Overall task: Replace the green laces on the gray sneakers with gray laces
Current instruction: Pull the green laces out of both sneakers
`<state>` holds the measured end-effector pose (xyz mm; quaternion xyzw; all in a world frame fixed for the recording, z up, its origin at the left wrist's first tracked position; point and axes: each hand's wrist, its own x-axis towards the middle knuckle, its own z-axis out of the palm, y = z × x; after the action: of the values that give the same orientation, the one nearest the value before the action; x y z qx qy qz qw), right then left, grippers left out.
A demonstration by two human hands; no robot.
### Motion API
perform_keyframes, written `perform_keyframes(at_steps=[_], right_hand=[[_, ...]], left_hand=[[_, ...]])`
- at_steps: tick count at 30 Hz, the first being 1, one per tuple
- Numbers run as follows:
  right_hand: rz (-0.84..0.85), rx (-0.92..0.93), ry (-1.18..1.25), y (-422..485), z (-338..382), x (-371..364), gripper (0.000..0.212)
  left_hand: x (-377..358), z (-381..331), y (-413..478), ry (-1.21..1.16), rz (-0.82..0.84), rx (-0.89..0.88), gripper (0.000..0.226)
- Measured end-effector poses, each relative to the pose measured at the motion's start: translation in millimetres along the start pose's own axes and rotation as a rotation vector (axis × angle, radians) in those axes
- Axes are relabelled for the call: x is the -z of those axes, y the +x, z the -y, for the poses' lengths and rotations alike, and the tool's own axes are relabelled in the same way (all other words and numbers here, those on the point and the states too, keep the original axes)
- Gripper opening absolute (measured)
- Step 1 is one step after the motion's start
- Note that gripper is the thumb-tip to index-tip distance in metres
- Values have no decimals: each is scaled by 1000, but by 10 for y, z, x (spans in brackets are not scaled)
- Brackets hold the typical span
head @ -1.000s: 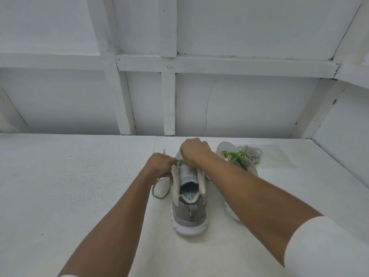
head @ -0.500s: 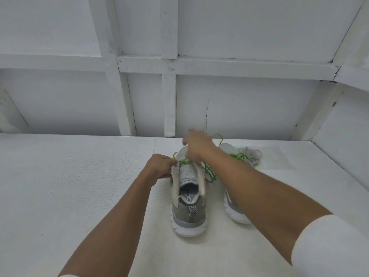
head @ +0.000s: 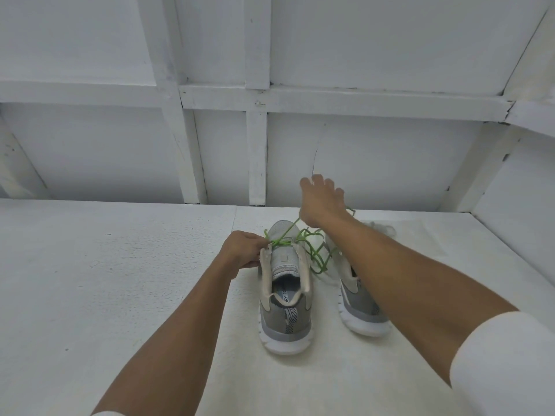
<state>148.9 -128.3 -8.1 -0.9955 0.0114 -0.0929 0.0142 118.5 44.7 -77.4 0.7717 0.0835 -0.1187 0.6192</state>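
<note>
A white table (head: 120, 280) was seen to carry two gray sneakers with their heels toward the wearer. The nearer sneaker (head: 285, 295) was steadied at its left eyelet edge by the left hand (head: 243, 253), whose fingers were pinched on the upper there. Its upper eyelets were already emptied; the green lace (head: 312, 250) was seen threaded only near the toe, just beyond those fingers. A strand of it ran up to the raised right hand (head: 321, 202), by which it appeared to be pulled, though the fingers looked spread and the grip could not be made out. The second sneaker (head: 360, 301), under the right forearm, appeared still laced in green. The gray laces (head: 381, 228) lay untouched behind it. Most of the task was judged outstanding.
</note>
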Motion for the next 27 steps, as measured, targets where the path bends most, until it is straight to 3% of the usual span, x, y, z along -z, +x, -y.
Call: perform_keyframes(at_steps=[2, 6, 10, 14, 18, 27], right_hand=[[149, 99, 30, -36, 125, -96, 60], [328, 180, -40, -121, 334, -326, 34], [244, 162, -46, -116, 347, -343, 25], [123, 164, -113, -84, 232, -168, 30], [-21, 97, 8, -63, 23, -19, 31], [-165, 47, 161, 42, -284, 241, 26]], left_hand=[[2, -6, -6, -1, -2, 1, 6], [2, -6, -29, -2, 2, -12, 6], [-10, 5, -19, -9, -3, -13, 9], [-9, 10, -26, -18, -7, -22, 10], [-8, 13, -33, -9, -13, -34, 10], [-19, 10, -20, 11, -21, -25, 9]])
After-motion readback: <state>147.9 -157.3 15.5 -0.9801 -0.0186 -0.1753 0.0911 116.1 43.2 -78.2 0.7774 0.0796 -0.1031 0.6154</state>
